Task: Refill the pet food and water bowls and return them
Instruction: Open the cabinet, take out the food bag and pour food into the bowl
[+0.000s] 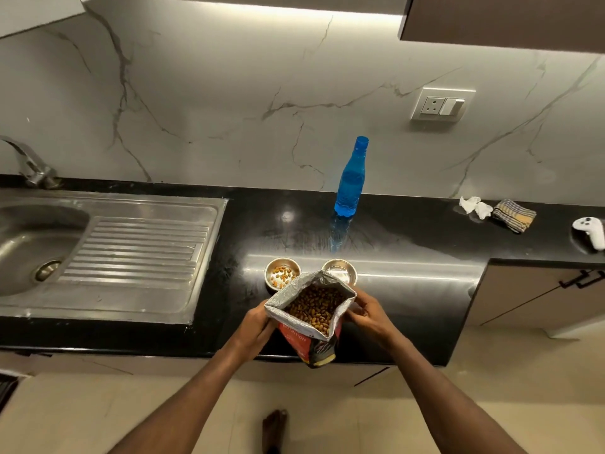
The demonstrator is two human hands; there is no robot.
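Note:
A red and black pet food bag (316, 347) with a silver lining stands open at the counter's front edge, brown kibble showing inside. My left hand (257, 326) grips its left rim and my right hand (366, 311) grips its right rim. Just behind the bag sit two small steel bowls: the left bowl (282, 274) holds a few kibble pieces, the right bowl (340, 269) is partly hidden by the bag's rim and looks to hold no kibble. A capped blue water bottle (350, 181) stands upright farther back.
A steel sink (29, 244) with a ribbed drainboard and a tap (31, 163) fills the counter's left. At the far right lie crumpled tissue (474, 206), a folded checked cloth (514, 214) and a white controller (591, 231). The black counter (425, 290) steps back at right.

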